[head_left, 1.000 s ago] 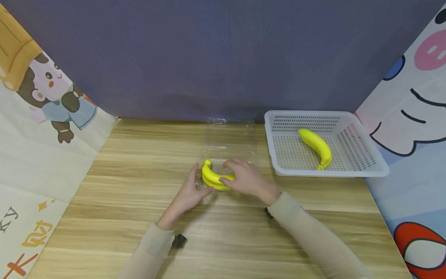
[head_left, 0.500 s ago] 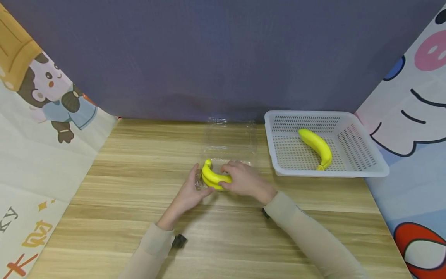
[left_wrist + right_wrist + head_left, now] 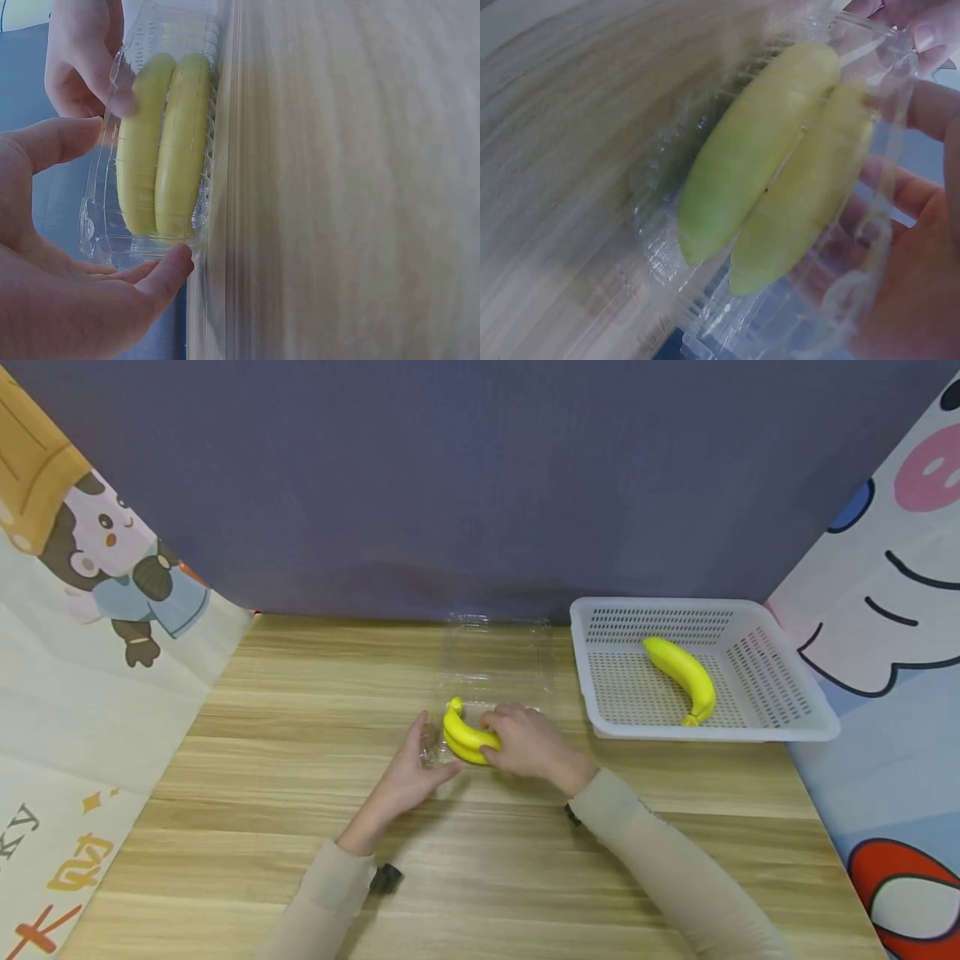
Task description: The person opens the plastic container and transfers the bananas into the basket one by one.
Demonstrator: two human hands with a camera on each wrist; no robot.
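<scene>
Two yellow bananas lie side by side, one above the other, in the base of a clear plastic clamshell box (image 3: 495, 647), its lid folded back flat. My right hand (image 3: 528, 747) grips the upper banana (image 3: 467, 732), thumb at the front and fingers over the far side. Through the clear wall in the left wrist view, the lower banana (image 3: 184, 150) shows close along the box bottom. My left hand (image 3: 405, 777) holds the box's left end, with thumb and fingers spread around the corner. The right ends of both bananas are hidden behind my right hand in the head view.
A white perforated basket (image 3: 712, 732) stands on the right of the wooden table (image 3: 300, 693), with another banana (image 3: 682, 675) inside. Behind the table rises a dark blue-grey panel (image 3: 480, 485). Printed cartoon cloths hang at both sides.
Both bananas have slid slightly to the right inside the box, away from my left hand. My right hand first shifted left along the upper banana, then slightly back right. My left hand stays put.
</scene>
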